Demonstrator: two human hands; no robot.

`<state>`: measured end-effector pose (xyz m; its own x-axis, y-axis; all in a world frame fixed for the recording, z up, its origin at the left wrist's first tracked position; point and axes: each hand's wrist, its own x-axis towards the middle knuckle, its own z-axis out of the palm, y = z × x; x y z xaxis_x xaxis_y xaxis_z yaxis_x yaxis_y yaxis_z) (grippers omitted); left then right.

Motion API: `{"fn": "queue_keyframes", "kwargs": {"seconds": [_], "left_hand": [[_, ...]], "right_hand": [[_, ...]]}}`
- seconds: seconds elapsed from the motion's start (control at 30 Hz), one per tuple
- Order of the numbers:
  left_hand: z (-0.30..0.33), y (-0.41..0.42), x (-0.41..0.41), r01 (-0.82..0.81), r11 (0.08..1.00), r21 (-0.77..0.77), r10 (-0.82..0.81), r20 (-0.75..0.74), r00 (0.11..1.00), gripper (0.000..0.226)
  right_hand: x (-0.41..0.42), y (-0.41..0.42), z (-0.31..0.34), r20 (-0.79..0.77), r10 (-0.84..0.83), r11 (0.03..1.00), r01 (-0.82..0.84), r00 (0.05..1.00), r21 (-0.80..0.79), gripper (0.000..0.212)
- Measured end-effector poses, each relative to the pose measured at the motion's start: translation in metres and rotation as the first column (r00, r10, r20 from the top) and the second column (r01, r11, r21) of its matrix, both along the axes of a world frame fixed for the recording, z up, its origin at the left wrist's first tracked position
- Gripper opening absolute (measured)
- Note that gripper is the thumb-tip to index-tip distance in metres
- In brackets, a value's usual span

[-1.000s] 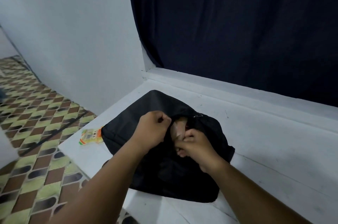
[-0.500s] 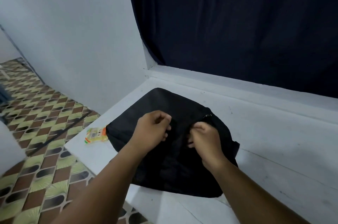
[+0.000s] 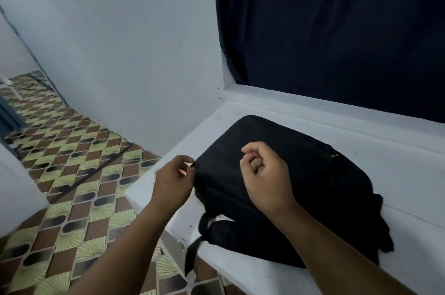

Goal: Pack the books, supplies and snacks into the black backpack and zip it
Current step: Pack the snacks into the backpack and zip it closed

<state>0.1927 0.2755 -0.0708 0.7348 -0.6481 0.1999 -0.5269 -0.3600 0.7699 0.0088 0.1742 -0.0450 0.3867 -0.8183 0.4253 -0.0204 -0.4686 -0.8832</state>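
The black backpack (image 3: 313, 193) lies flat on the white table (image 3: 397, 174), and I see no gap in its top. My left hand (image 3: 172, 184) is at the bag's left edge, where thumb and forefinger pinch a small dark zipper pull (image 3: 192, 166). My right hand (image 3: 263, 178) is over the middle of the bag with its fingers curled and nothing visible in them. An orange and green snack packet (image 3: 154, 182) lies on the table left of the bag, almost wholly hidden behind my left hand.
A black strap (image 3: 192, 253) hangs over the table's front edge. The white wall (image 3: 120, 54) closes the left, and a dark curtain (image 3: 337, 30) hangs behind the table. Patterned floor tiles (image 3: 60, 174) lie below at the left.
My left hand has slid from the bag's middle to its left edge, and the gap that showed a second ago is gone. My right hand no longer grips the fabric.
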Motion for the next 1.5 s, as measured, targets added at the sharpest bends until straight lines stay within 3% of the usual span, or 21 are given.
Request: {"fn": "queue_keyframes", "kwargs": {"seconds": [0.13,0.27,0.43,0.53,0.63,0.77,0.87,0.93,1.1,1.2,1.43,1.5], "left_hand": [[-0.034,0.016,0.071,0.058,0.965,0.255,-0.085,0.094,0.992,0.037],[-0.062,0.023,0.116,0.062,0.842,0.536,-0.156,0.131,0.979,0.066],[-0.074,0.026,0.137,0.076,0.775,0.627,-0.228,0.165,0.96,0.063],[-0.079,0.024,0.149,0.089,0.82,0.566,-0.249,0.212,0.945,0.049],[-0.087,0.022,0.159,0.172,0.923,0.344,-0.25,0.197,0.948,0.024],[-0.065,0.02,0.152,0.18,0.983,-0.022,-0.181,-0.09,0.979,0.016],[-0.032,0.01,0.135,0.22,0.947,-0.233,-0.291,-0.337,0.895,0.014],[-0.01,0.0,0.121,0.263,0.91,-0.32,-0.384,-0.415,0.824,0.017],[0.022,-0.024,0.077,0.438,0.827,-0.352,-0.549,-0.34,0.763,0.027],[0.026,-0.038,0.048,0.556,0.762,-0.331,-0.635,-0.217,0.741,0.03],[0.026,-0.072,-0.031,0.706,0.596,-0.382,-0.797,-0.176,0.577,0.054],[0.022,-0.085,-0.054,0.729,0.597,-0.335,-0.794,-0.121,0.595,0.058]], "right_hand": [[0.055,0.017,-0.016,-0.092,-0.013,1.0,0.014,0.996,0.014,0.023],[0.093,0.036,-0.032,-0.211,-0.069,0.997,0.059,0.975,-0.056,0.025],[0.111,0.049,-0.042,-0.289,-0.179,0.984,0.166,0.94,-0.069,0.025],[0.111,0.051,-0.046,-0.301,-0.204,0.979,0.202,0.931,-0.036,0.026],[0.109,0.05,-0.048,-0.303,-0.204,0.978,0.204,0.931,-0.032,0.027],[0.108,0.05,-0.043,-0.275,-0.193,0.975,0.215,0.942,0.052,0.025],[0.107,0.051,-0.035,-0.223,-0.183,0.954,0.228,0.958,0.196,0.023],[0.104,0.05,-0.028,-0.179,-0.161,0.928,0.21,0.971,0.308,0.026],[0.087,0.043,-0.002,0.048,-0.162,0.839,0.112,0.986,0.532,0.044],[0.062,0.035,0.01,0.099,-0.217,0.848,0.137,0.971,0.512,0.035],[-0.021,0.014,0.014,0.173,-0.341,0.819,0.202,0.924,0.537,0.012],[-0.049,0.004,0.015,0.162,-0.402,0.794,0.255,0.901,0.552,0.011]]}}
